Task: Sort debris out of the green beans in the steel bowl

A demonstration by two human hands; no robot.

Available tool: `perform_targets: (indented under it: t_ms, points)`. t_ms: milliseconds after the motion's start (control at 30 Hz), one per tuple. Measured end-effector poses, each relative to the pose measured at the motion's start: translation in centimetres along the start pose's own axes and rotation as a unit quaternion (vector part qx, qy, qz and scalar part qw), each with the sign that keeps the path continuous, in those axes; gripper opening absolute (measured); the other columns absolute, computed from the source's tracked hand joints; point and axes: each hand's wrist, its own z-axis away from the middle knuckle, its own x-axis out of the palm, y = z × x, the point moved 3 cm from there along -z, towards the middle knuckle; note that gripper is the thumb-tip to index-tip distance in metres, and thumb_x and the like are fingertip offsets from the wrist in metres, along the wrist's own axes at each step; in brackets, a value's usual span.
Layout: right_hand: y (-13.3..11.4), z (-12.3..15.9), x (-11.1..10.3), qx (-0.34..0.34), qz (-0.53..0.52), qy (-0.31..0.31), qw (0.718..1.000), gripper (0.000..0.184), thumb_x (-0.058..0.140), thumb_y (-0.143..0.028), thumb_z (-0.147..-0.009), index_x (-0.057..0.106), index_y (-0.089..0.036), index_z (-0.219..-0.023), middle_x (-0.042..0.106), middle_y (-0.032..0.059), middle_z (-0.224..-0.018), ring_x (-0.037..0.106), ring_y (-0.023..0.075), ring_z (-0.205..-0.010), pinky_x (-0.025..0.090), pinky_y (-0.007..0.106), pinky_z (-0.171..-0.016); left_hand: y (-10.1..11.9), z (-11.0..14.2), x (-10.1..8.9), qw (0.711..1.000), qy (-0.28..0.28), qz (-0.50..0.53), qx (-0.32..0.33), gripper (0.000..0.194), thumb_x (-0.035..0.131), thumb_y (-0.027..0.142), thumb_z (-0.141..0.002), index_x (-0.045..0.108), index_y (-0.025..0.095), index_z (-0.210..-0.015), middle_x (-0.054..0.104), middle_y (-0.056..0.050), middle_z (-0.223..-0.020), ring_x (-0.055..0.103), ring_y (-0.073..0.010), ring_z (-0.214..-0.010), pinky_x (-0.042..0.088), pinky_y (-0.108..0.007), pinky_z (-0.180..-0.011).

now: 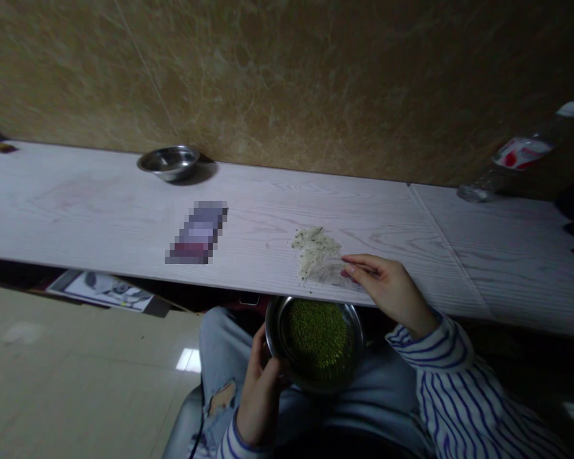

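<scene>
My left hand grips the rim of a steel bowl full of green beans, held over my lap just under the table's front edge. My right hand rests on the white wooden table, fingers curled together at the near edge of a small pile of white grains mixed with dark specks. A thin clear sheet or bag lies under its fingertips; whether the fingers pinch it is not clear.
An empty steel bowl stands at the back of the table by the marble wall. A blurred flat object lies left of the grain pile. A plastic bottle lies at the far right. Papers sit below the table.
</scene>
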Motion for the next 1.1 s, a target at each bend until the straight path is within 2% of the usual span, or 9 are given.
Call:
perform_targets:
  t_ms: [100, 200, 333, 567, 700, 900, 1000, 1100]
  points:
    - [0.2, 0.3, -0.5, 0.003, -0.023, 0.020, 1.000, 0.028, 0.070, -0.037, -0.078, 0.076, -0.016, -0.096, 0.079, 0.0099, -0.088, 0.075, 0.0243, -0.079, 0.062, 0.038, -0.074, 0.2, 0.2, 0.1, 1.000, 0.008, 0.003, -0.001, 0.063, 0.068, 0.029, -0.071, 0.054, 0.023, -0.132, 0.066, -0.009, -0.117, 0.062, -0.0233, -0.089, 0.054, -0.036, -0.073]
    - [0.0, 1.0, -0.4, 0.007, -0.041, 0.015, 0.999, 0.028, 0.069, -0.037, -0.078, 0.076, -0.016, -0.096, 0.079, 0.0094, -0.085, 0.075, 0.0236, -0.078, 0.062, 0.036, -0.075, 0.4, 0.3, 0.3, 1.000, 0.020, 0.002, -0.003, 0.065, 0.069, 0.029, -0.070, 0.055, 0.022, -0.132, 0.067, -0.009, -0.114, 0.063, -0.0232, -0.086, 0.054, -0.038, -0.073]
    - [-0.3, 1.5, 0.7, 0.009, -0.048, 0.002, 0.999, 0.026, 0.067, -0.035, -0.079, 0.076, -0.017, -0.096, 0.079, 0.0090, -0.086, 0.075, 0.0230, -0.080, 0.061, 0.037, -0.078, 0.4, 0.2, 0.3, 1.000, 0.021, 0.001, -0.006, 0.064, 0.069, 0.026, -0.070, 0.055, 0.023, -0.132, 0.066, -0.010, -0.121, 0.062, -0.0258, -0.097, 0.054, -0.037, -0.074]
    - [0.2, 1.1, 2.3, 0.001, -0.034, -0.017, 0.999, 0.027, 0.065, -0.034, -0.081, 0.076, -0.019, -0.100, 0.079, 0.0090, -0.092, 0.075, 0.0236, -0.086, 0.059, 0.043, -0.088, 0.3, 0.2, 0.1, 1.000, 0.019, -0.006, -0.003, 0.064, 0.067, 0.024, -0.070, 0.055, 0.025, -0.133, 0.066, -0.008, -0.122, 0.063, -0.0241, -0.092, 0.054, -0.034, -0.072]
    - [0.9, 1.1, 1.5, 0.010, -0.028, 0.007, 1.000, 0.028, 0.066, -0.036, -0.081, 0.076, -0.018, -0.100, 0.079, 0.0096, -0.092, 0.075, 0.0236, -0.084, 0.060, 0.041, -0.085, 0.3, 0.2, 0.2, 1.000, 0.017, 0.003, -0.003, 0.062, 0.068, 0.027, -0.070, 0.056, 0.025, -0.131, 0.066, -0.008, -0.124, 0.061, -0.0263, -0.100, 0.053, -0.032, -0.069]
    - [1.1, 1.0, -0.4, 0.012, -0.036, 0.051, 0.998, 0.032, 0.069, -0.041, -0.079, 0.075, -0.016, -0.098, 0.079, 0.0102, -0.087, 0.076, 0.0241, -0.082, 0.061, 0.037, -0.078, 0.1, -0.1, -0.2, 1.000, 0.010, -0.009, -0.002, 0.065, 0.066, 0.026, -0.070, 0.053, 0.025, -0.133, 0.068, -0.006, -0.117, 0.062, -0.0213, -0.087, 0.052, -0.029, -0.065]
    - [0.7, 1.1, -0.5, 0.005, -0.031, 0.056, 0.998, 0.033, 0.070, -0.042, -0.080, 0.075, -0.017, -0.098, 0.079, 0.0099, -0.086, 0.076, 0.0243, -0.081, 0.061, 0.037, -0.078, 0.1, -0.1, -0.2, 1.000, 0.013, -0.009, 0.002, 0.063, 0.067, 0.027, -0.071, 0.054, 0.025, -0.133, 0.068, -0.007, -0.113, 0.061, -0.0205, -0.082, 0.052, -0.029, -0.063]
    - [0.4, 1.1, 0.1, -0.003, -0.026, 0.044, 0.999, 0.031, 0.068, -0.042, -0.082, 0.076, -0.017, -0.100, 0.079, 0.0094, -0.089, 0.076, 0.0241, -0.082, 0.061, 0.038, -0.079, 0.3, 0.1, 0.0, 1.000, 0.026, -0.007, -0.001, 0.060, 0.068, 0.026, -0.071, 0.057, 0.027, -0.130, 0.068, -0.007, -0.117, 0.063, -0.0230, -0.088, 0.053, -0.030, -0.066]
